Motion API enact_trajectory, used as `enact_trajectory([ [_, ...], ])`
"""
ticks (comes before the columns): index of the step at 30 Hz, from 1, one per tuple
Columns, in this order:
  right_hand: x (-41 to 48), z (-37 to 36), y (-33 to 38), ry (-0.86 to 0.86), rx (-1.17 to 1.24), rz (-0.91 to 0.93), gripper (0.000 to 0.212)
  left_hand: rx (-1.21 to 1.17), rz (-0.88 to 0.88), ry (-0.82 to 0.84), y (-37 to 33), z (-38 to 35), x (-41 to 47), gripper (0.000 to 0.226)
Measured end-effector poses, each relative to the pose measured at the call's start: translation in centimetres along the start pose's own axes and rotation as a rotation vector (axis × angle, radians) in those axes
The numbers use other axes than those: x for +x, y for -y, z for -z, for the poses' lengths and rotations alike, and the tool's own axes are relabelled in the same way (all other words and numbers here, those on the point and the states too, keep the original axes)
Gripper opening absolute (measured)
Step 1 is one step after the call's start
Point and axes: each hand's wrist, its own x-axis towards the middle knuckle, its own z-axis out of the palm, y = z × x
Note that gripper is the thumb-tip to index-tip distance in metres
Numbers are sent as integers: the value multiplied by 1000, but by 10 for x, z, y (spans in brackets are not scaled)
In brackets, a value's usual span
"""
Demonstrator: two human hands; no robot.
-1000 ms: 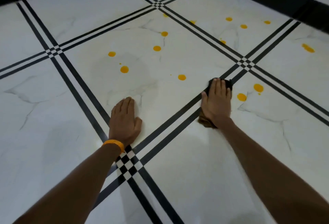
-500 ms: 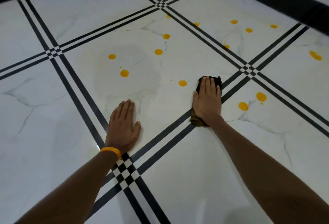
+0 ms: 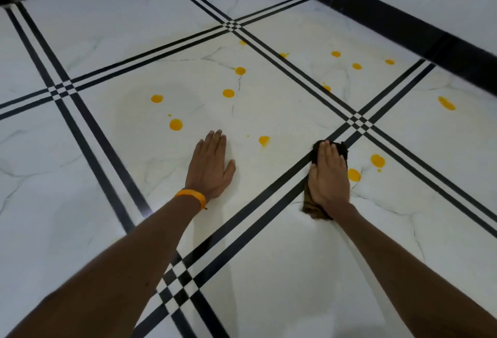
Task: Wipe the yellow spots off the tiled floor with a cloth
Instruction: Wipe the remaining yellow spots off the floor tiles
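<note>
Two flat hands, fingers (image 3: 326, 149) straight — right hand (image 3: 329, 181) presses cloth (image 3: 313, 210) (long axis away from person), left hand (image 3: 211, 165) on floor (image 3: 269, 257).

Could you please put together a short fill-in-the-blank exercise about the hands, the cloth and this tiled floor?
1. The right hand presses the cloth flat, while the left hand holds ____.
2. The orange wristband is on the ____ wrist.
3. The double stripes crossing the white floor are ____.
4. The yellow spot closest to the cloth lies just ____ of the right hand.

Missing words: nothing; left; black; right.
</note>
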Motion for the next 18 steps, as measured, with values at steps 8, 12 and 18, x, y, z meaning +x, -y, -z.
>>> enact_trajectory([
  [8, -6, 11, -68, -6, -16, 228, 67, 126, 65, -8, -4, -24, 32, 75],
  [12, 70, 13, -75, -45, -16, -237, 71, 148, 56, -13, 0, -27, 33, 73],
  [18, 36, 17, -48, 107, -3, 299, 64, 131, 47, -9, -1, -25, 31, 72],
])
